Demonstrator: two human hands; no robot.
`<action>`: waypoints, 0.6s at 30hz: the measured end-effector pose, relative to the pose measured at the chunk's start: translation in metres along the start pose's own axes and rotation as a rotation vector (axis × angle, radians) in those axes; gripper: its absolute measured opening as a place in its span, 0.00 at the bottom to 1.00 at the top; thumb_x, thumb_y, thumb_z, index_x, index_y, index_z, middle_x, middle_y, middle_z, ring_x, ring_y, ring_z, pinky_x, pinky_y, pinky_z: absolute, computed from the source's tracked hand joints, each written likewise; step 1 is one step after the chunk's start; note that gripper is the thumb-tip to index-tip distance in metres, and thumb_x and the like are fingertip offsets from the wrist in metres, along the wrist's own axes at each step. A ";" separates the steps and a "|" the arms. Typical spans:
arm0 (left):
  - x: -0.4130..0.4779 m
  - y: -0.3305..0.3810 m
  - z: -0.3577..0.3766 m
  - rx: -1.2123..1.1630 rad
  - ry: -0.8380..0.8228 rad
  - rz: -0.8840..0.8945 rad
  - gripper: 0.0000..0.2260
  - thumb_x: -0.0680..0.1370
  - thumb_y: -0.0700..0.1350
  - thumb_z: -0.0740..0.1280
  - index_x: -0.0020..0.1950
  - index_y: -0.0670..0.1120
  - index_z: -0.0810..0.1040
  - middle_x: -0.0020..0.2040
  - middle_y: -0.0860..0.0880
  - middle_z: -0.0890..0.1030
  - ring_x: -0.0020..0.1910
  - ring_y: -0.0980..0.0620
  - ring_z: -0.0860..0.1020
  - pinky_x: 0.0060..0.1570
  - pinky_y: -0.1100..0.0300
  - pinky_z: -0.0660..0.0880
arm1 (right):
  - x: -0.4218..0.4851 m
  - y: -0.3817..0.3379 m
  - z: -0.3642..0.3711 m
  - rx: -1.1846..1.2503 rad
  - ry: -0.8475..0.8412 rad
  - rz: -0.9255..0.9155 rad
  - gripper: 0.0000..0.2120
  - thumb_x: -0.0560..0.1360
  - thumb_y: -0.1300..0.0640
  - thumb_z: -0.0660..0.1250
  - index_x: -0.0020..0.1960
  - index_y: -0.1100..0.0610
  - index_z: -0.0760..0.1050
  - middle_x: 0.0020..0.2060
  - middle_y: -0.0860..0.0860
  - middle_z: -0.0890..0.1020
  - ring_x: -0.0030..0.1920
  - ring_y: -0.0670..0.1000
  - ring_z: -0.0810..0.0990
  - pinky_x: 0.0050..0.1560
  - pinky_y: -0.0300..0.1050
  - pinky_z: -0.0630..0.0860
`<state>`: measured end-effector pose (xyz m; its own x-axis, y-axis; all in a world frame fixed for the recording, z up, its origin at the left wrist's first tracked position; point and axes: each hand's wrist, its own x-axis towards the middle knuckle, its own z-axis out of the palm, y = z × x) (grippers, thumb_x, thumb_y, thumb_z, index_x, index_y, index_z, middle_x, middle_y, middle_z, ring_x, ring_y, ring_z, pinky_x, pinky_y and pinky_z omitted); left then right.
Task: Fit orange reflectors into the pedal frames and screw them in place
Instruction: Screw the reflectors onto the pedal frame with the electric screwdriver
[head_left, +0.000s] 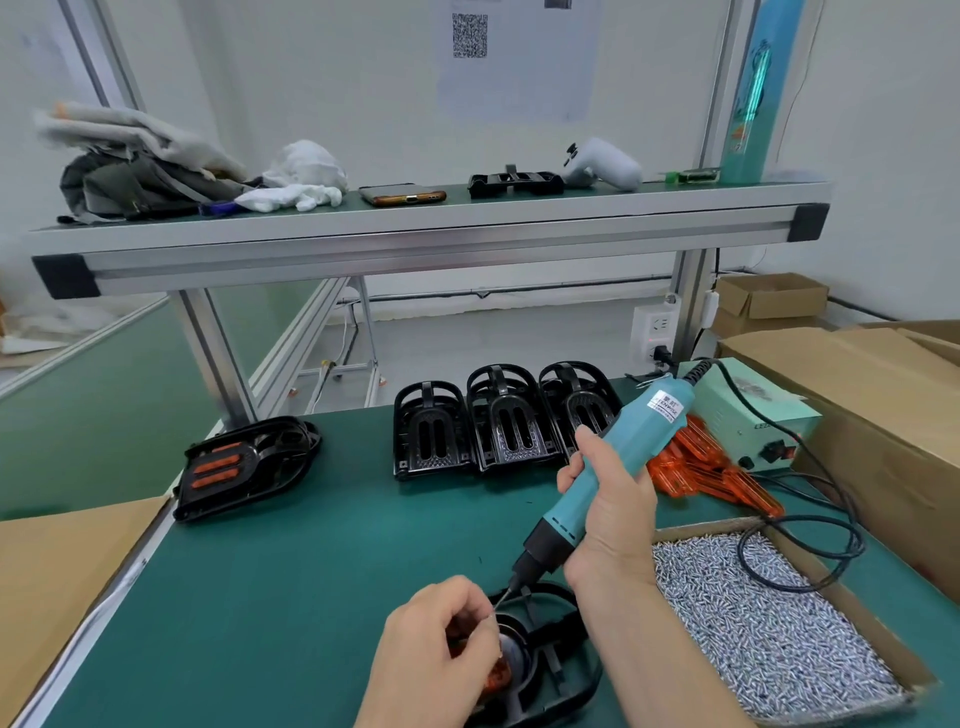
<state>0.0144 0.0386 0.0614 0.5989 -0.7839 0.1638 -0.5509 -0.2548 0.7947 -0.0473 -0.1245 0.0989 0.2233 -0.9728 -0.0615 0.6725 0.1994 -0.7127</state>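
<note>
Head view: right hand (610, 506) is wrapped round the barrel of a teal electric screwdriver (631, 447), thumb up along the body. The tool is tilted, top leaning away to the right. Its bit comes down just above the near pedal frame (556, 675), right beside the left thumb and forefinger.

Left hand (434, 652) has its fingers curled over an orange reflector (500, 675), holding it in that frame. Only slivers of orange show under the fingers. Thumb and forefinger are pinched at the bit tip; can't tell if a screw sits between them. The frame lies flat on the green bench mat (311, 597) at the near edge, partly cut off by the bottom of the view.

Other stock:
- three empty black pedal frames (511, 423), upright, side by side at the back of the mat
- one finished pedal (244, 467) on its side at far left, orange strips fitted
- loose pile of spare reflectors (701, 470) behind the right hand
- cardboard tray (701, 527) of silver screws (769, 639) just right of the right forearm
- mint-green power supply (748, 415) behind the pile

Upper shelf (415, 228): phone (402, 196), white gloves (301, 176), another black frame (514, 183), white handheld controller (602, 163).
</note>
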 end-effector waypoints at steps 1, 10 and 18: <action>0.000 0.000 0.000 -0.010 0.008 -0.002 0.12 0.72 0.40 0.71 0.33 0.54 0.76 0.35 0.49 0.80 0.37 0.54 0.78 0.45 0.56 0.76 | 0.001 0.000 0.000 -0.008 -0.003 -0.008 0.09 0.74 0.61 0.73 0.45 0.53 0.74 0.27 0.47 0.75 0.25 0.45 0.74 0.28 0.37 0.74; 0.004 0.000 0.000 0.020 0.068 0.013 0.12 0.71 0.41 0.72 0.33 0.54 0.75 0.34 0.56 0.79 0.38 0.57 0.77 0.41 0.64 0.74 | 0.000 0.002 -0.002 -0.057 -0.001 -0.059 0.09 0.74 0.60 0.74 0.45 0.53 0.73 0.26 0.47 0.75 0.26 0.46 0.73 0.29 0.37 0.74; 0.005 0.003 0.003 -0.021 0.032 0.000 0.10 0.71 0.43 0.74 0.38 0.58 0.77 0.37 0.57 0.81 0.40 0.57 0.80 0.46 0.61 0.77 | -0.002 0.002 0.001 -0.062 -0.027 -0.064 0.09 0.74 0.59 0.74 0.45 0.53 0.73 0.26 0.47 0.75 0.26 0.46 0.73 0.29 0.36 0.74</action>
<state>0.0137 0.0327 0.0633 0.6171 -0.7655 0.1820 -0.5387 -0.2425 0.8068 -0.0458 -0.1221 0.0986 0.2006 -0.9797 0.0043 0.6410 0.1279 -0.7568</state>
